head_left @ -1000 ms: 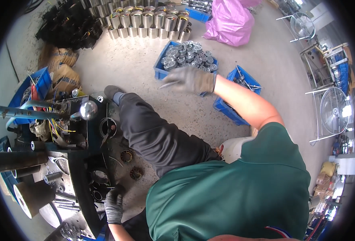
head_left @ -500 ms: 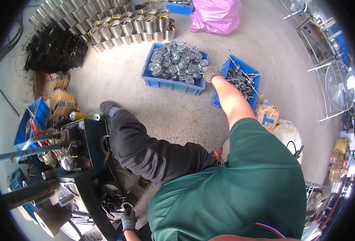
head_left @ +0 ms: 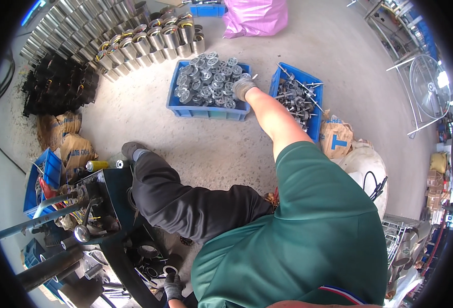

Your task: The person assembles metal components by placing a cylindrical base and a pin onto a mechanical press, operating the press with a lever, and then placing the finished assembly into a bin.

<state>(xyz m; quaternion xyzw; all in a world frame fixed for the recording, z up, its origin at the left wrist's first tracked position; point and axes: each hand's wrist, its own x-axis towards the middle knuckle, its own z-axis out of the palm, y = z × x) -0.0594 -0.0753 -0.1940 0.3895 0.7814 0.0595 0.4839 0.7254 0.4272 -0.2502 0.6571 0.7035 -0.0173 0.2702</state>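
My right hand (head_left: 243, 86), in a grey glove, reaches far out to the right end of a blue crate (head_left: 206, 110) heaped with round grey metal end caps (head_left: 206, 79). The hand lies on the parts at the crate's edge; whether it grips one I cannot tell. My left hand (head_left: 173, 285), also gloved, is low at the bottom edge beside dark metal rings (head_left: 148, 251) at the foot of a press machine (head_left: 90, 205). It rests on the floor by a small ring, fingers curled.
A second blue crate (head_left: 302, 97) of rotor shafts sits right of the first. Rows of shiny motor cylinders (head_left: 134, 36) and a black parts pile (head_left: 57, 87) lie beyond. A pink bag (head_left: 254, 18), paper sacks (head_left: 67, 138) and a standing fan (head_left: 426, 87) surround the concrete floor.
My view has tilted further down and forward. My right hand moved from the gap between the two crates onto the end caps. My left hand stayed low by the machine.
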